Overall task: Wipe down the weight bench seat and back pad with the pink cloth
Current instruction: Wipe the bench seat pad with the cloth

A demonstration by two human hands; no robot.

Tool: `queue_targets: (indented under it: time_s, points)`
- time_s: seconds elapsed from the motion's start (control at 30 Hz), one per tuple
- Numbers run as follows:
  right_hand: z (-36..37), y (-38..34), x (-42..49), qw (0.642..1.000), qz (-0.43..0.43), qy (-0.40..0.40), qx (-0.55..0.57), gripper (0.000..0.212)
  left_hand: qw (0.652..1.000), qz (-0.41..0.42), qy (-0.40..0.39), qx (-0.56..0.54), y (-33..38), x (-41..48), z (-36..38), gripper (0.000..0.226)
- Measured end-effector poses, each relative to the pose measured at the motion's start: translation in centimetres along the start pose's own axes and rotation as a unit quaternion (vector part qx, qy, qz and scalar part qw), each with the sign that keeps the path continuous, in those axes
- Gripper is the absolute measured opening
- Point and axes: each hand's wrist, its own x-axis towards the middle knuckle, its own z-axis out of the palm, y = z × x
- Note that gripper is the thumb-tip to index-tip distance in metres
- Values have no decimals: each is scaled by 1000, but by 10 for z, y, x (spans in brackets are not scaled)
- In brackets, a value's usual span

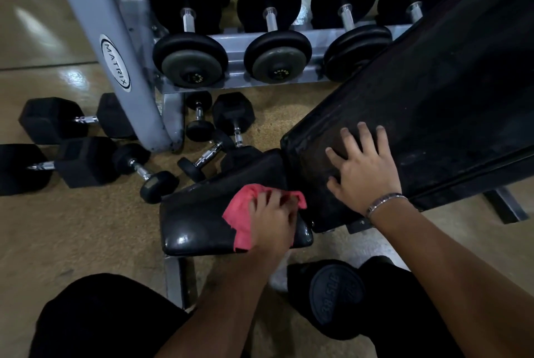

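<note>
The black bench seat (pixel 199 219) lies low in the middle of the view, and the long black back pad (pixel 433 103) slopes up from it toward the upper right. My left hand (pixel 273 220) presses the crumpled pink cloth (pixel 241 220) onto the right half of the seat, fingers curled over the cloth. My right hand (pixel 362 168) rests flat on the lower end of the back pad with fingers spread and nothing in it. A metal bracelet sits on that wrist.
A grey dumbbell rack (pixel 115 48) holding round dumbbells (pixel 190 57) stands behind the bench. Several hex dumbbells (pixel 75 120) lie loose on the floor left of the seat. A large round dumbbell (pixel 335 297) sits by my knees under the bench.
</note>
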Motion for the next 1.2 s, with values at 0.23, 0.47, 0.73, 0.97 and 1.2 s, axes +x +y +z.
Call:
queue_targets:
  time_s: [0.23, 0.47, 0.73, 0.97, 1.2]
  points:
    - [0, 2, -1, 1000, -3, 0, -1, 61, 999, -23, -27, 31, -26, 20, -9, 25]
    - [3, 4, -1, 1000, -8, 1, 4, 62, 992, 107, -53, 29, -52, 5, -12, 34]
    - [1, 3, 0, 1000, -9, -7, 2, 61, 992, 103, -64, 14, -46, 18, -5, 34]
    - [-2, 1, 0, 1000, -3, -19, 2, 62, 994, -54, -95, 26, -23, 63, -8, 30]
    - [-2, 1, -1, 1000, 2, -23, -2, 63, 992, -64, -95, 45, -35, 84, -9, 35]
